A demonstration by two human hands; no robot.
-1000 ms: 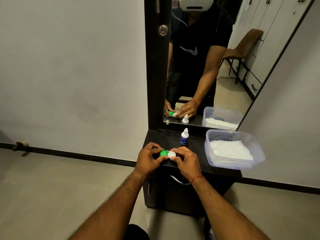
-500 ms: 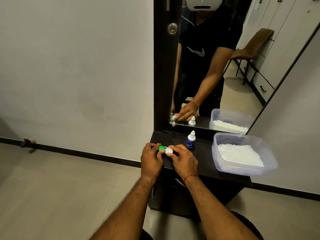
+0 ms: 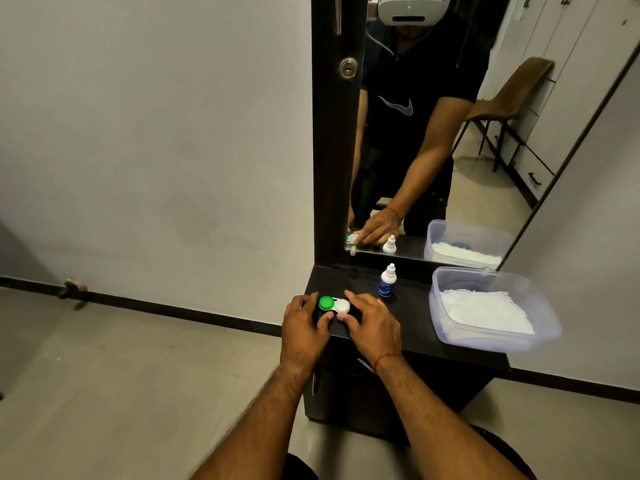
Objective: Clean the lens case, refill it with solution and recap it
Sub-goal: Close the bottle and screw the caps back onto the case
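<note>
Doorstop [image 3: 71, 287]: small, on the floor by the skirting at far left. Left hand [image 3: 304, 324]: fingers curled round the green end of the lens case [image 3: 334, 305], thumb tip against its near edge, pinching it. Lens case: twin-well type, both lids on, green cap [image 3: 326, 303] on the left, white cap [image 3: 343, 306] on the right; it sits at the front left corner of the dark cabinet [image 3: 415, 327] top, between the two hands; no lettering can be made out on either cap. Right hand [image 3: 374, 328]: fingers bent over the white end, thumb tip at the near edge, gripping the case; red thread [image 3: 387, 357] round the wrist. Bottle [image 3: 387, 282]: small, white with a pointed white cap and a blue label, upright, just behind the right hand; the print is too small to read. Tub [image 3: 549, 317]: clear plastic, lidless, at the right end of the top, holding folded white tissue [image 3: 485, 311]. Mirror [image 3: 485, 188]: fixed above the cabinet, dark frame with a round lock [image 3: 348, 68]; it reflects a black shirt bearing a grey swoosh mark [image 3: 398, 106], without words.
</note>
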